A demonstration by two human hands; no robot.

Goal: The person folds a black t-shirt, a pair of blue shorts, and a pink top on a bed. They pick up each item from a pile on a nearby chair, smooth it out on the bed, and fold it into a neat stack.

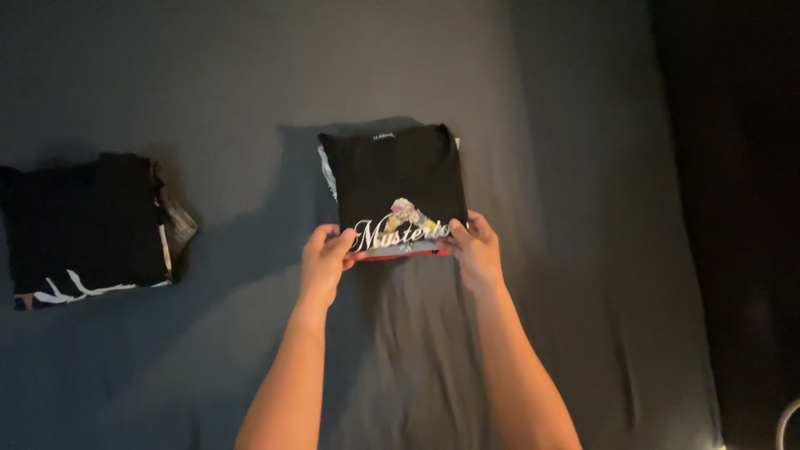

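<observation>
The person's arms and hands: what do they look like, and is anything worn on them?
Both forearms are bare up to the picture's lower edge: no sleeves, gloves, watch or bracelet show. The left hand and right hand carry no visible rings. The light is dim, so fine details cannot be told.

A dark grey sheet [208,75] is spread over a wide flat surface and is creased in long folds. To the right of the sheet, only deep shadow is seen. At the sheet's lower right corner, a small patch of light and a pale curved edge [787,421] are caught.
</observation>
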